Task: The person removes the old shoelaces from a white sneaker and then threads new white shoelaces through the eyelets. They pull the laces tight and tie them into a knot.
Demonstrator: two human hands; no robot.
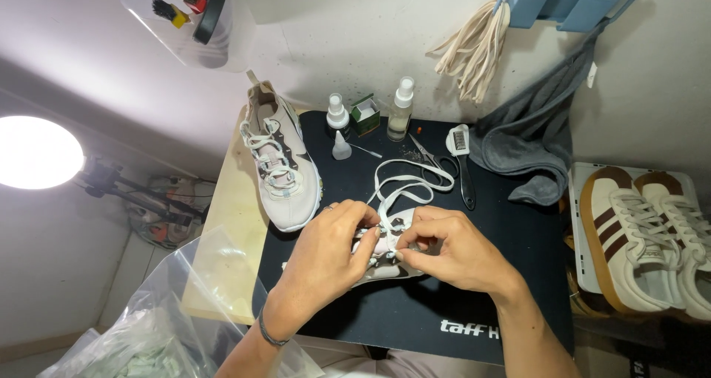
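Note:
My left hand and my right hand meet over a pale sneaker lying on the black mat. Both hands pinch the white shoelace at the sneaker's eyelets; its loose end loops away toward the back of the mat. The sneaker is mostly hidden beneath my fingers. A second pale sneaker, laced, lies at the mat's left edge, toe toward me.
Two spray bottles, a small dropper bottle, a green box, scissors and a brush sit at the mat's back. A grey towel hangs right. Brown-striped sneakers rest on a tray right. A plastic bag lies lower left.

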